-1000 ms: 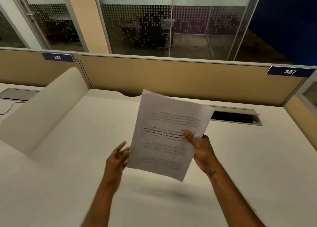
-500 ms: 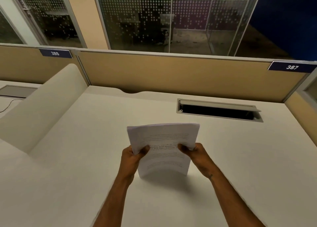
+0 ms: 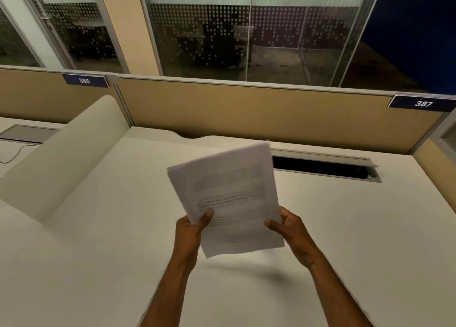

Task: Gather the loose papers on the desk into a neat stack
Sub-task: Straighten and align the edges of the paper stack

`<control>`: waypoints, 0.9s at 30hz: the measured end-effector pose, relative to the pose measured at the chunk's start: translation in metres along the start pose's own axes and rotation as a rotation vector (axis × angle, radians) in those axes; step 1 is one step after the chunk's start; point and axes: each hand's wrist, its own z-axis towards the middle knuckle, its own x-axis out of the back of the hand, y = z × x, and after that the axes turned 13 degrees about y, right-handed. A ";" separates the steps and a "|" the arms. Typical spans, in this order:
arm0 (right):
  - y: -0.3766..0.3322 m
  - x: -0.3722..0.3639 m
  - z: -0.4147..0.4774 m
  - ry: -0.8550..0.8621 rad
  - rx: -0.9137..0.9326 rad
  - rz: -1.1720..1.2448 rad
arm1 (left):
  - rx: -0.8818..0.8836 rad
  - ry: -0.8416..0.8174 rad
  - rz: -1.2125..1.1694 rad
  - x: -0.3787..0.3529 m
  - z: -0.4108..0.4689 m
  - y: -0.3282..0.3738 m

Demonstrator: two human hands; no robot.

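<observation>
A sheaf of white printed papers [image 3: 229,193] is held up in the air above the white desk [image 3: 98,252], tilted with its top leaning left. My left hand [image 3: 191,230] grips its lower left edge, thumb on the front page. My right hand [image 3: 287,225] grips the lower right edge, thumb on the front too. The sheets lie close together with edges slightly offset at the top left. A shadow falls on the desk under the papers.
An open cable slot [image 3: 325,167] is set into the desk behind the papers. A tan partition [image 3: 246,109] runs along the back with number plates 386 [image 3: 84,80] and 387 [image 3: 423,103]. A curved white divider [image 3: 61,159] stands at the left.
Half a second ago the papers stood low with their bottom edge near the desk, gripped at both sides. Now both hands have lifted them and tilted them leftward.
</observation>
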 end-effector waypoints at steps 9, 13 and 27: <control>-0.001 -0.025 -0.012 -0.060 -0.052 0.518 | 0.188 0.047 -0.521 -0.036 -0.021 0.021; -0.024 -0.030 -0.010 0.091 -0.050 0.565 | 0.256 -0.010 -0.516 -0.029 -0.028 0.001; -0.041 0.008 0.001 -0.001 0.079 0.015 | -0.139 -0.211 0.212 0.046 0.035 0.047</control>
